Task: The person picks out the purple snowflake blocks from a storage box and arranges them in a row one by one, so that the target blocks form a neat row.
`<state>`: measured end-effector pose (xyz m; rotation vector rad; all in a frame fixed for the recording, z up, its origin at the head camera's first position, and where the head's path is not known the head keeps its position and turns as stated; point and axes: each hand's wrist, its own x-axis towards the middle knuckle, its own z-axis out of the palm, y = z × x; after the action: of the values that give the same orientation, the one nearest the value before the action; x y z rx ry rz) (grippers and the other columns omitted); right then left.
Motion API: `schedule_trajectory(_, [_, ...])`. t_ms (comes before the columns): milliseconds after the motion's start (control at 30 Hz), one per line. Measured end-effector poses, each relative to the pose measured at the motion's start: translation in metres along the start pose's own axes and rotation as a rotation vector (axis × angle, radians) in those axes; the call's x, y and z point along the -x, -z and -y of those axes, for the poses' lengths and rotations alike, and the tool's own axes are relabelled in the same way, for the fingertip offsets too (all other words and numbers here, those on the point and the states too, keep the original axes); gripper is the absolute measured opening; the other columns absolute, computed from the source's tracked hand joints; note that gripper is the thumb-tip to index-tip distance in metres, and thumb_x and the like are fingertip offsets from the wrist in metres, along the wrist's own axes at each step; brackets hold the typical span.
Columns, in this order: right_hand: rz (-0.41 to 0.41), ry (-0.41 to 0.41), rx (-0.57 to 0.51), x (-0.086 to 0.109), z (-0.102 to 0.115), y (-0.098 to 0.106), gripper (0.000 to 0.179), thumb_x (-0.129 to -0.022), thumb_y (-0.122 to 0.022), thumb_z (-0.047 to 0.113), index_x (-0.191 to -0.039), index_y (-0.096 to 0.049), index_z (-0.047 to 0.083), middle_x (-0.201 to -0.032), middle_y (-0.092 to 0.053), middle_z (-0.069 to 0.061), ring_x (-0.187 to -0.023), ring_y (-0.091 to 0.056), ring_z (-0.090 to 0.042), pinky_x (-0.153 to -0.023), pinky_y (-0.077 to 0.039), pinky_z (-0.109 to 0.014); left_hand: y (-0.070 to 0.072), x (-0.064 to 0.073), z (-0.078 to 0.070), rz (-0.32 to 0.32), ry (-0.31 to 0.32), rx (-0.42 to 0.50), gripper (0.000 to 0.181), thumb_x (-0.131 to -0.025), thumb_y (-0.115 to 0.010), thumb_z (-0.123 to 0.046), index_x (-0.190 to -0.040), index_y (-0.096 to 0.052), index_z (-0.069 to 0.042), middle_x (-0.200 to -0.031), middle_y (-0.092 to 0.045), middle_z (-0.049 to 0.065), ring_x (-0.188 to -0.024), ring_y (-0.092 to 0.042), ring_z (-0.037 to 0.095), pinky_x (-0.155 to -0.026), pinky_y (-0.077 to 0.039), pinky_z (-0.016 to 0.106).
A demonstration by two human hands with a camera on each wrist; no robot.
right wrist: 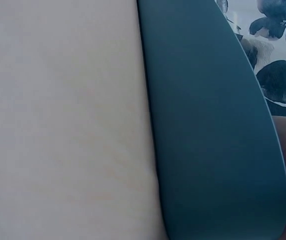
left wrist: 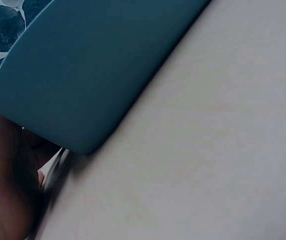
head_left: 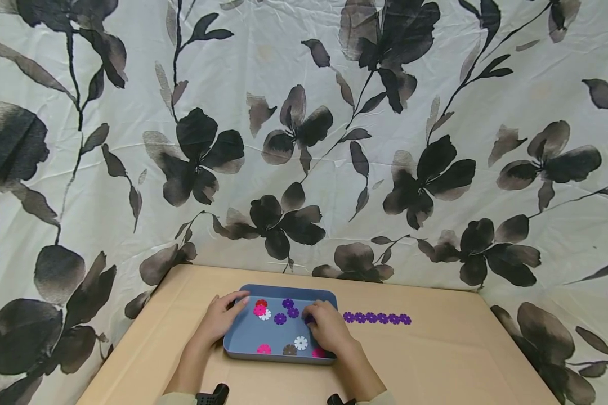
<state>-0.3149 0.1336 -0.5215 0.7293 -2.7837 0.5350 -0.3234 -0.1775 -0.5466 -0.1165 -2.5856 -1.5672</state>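
A blue-grey tray (head_left: 278, 355) holds several small flower-shaped pieces. My left hand (head_left: 220, 318) grips the tray's left side, with thumb and fingers at the rim near the far left corner. In the left wrist view, part of the left hand (left wrist: 5, 165) shows beside the tray's outer wall (left wrist: 98, 65). Over the tray's right part, my right hand (head_left: 329, 326) reaches in with curled fingers, pinching a dark purple flower piece (head_left: 309, 319) mostly hidden by the fingertips. Loose purple flower pieces (head_left: 280, 319) lie just left of it.
On the table (head_left: 436, 360) right of the tray, several purple flower pieces (head_left: 371, 318) form a straight row. Inside the tray are also a red piece (head_left: 261, 303), pink pieces (head_left: 264, 349), white pieces (head_left: 301, 342) and a brown piece (head_left: 289, 350). A floral cloth (head_left: 294, 185) hangs behind the table.
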Motion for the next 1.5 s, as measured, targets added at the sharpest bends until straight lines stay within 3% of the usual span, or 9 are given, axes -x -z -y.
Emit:
schedule_trajectory(467, [0.018,0.011,0.019,0.000,-0.001,0.002,0.013,-0.093,-0.071,0.005,-0.098,-0.077,0.016,-0.099,-0.069,0.001,-0.097,-0.061,-0.018,-0.093,-0.058,-0.043,-0.001,0.002,-0.003,-0.008,-0.001,0.002,0.048,-0.103,-0.063,-0.047,-0.139,-0.067,-0.015,-0.149,-0.060,0.016,-0.154,-0.033,0.046,-0.131,0.005,0.063])
schedule_trajectory(667, [0.015,0.017,0.014,-0.001,-0.003,0.002,0.013,-0.094,-0.072,0.005,-0.097,-0.075,0.017,-0.095,-0.062,0.004,-0.090,-0.053,-0.013,-0.084,-0.056,-0.036,-0.001,0.001,-0.003,-0.009,-0.001,-0.002,0.048,-0.103,-0.062,-0.047,-0.140,-0.067,-0.015,-0.149,-0.060,0.016,-0.154,-0.034,0.046,-0.131,0.005,0.062])
schedule_trajectory(1033, [-0.040,0.044,-0.088,-0.007,-0.013,0.000,0.018,-0.083,-0.082,0.002,-0.083,-0.073,0.018,-0.088,-0.060,0.007,-0.084,-0.055,-0.009,-0.079,-0.055,-0.033,-0.003,0.000,-0.002,-0.016,-0.011,-0.006,0.049,-0.103,-0.063,-0.047,-0.139,-0.067,-0.015,-0.148,-0.061,0.016,-0.150,-0.042,0.042,-0.132,0.006,0.060])
schedule_trajectory(1200, [-0.026,0.060,-0.122,-0.008,-0.016,0.002,0.015,-0.084,-0.084,0.004,-0.085,-0.076,0.016,-0.088,-0.062,0.007,-0.082,-0.056,-0.006,-0.076,-0.057,-0.028,-0.004,0.000,-0.003,-0.024,-0.012,-0.013,0.049,-0.103,-0.063,-0.047,-0.139,-0.067,-0.015,-0.148,-0.062,0.016,-0.150,-0.042,0.043,-0.132,0.005,0.060])
schedule_trajectory(1367, [-0.007,0.062,-0.272,-0.008,-0.022,0.008,0.006,-0.090,-0.080,0.006,-0.094,-0.080,0.011,-0.092,-0.066,0.004,-0.082,-0.059,-0.005,-0.072,-0.057,-0.020,-0.004,0.000,-0.003,-0.026,-0.006,-0.010,0.048,-0.103,-0.063,-0.046,-0.139,-0.067,-0.014,-0.148,-0.061,0.015,-0.151,-0.040,0.043,-0.132,0.005,0.060])
schedule_trajectory(1500, [-0.073,-0.017,-0.439,-0.008,-0.032,0.023,0.009,-0.092,-0.078,0.006,-0.101,-0.080,0.007,-0.101,-0.070,-0.001,-0.091,-0.066,-0.012,-0.078,-0.062,-0.023,-0.005,0.000,-0.004,-0.023,-0.008,-0.011,0.047,-0.103,-0.064,-0.045,-0.139,-0.067,-0.014,-0.147,-0.062,0.016,-0.151,-0.039,0.044,-0.131,0.005,0.062])
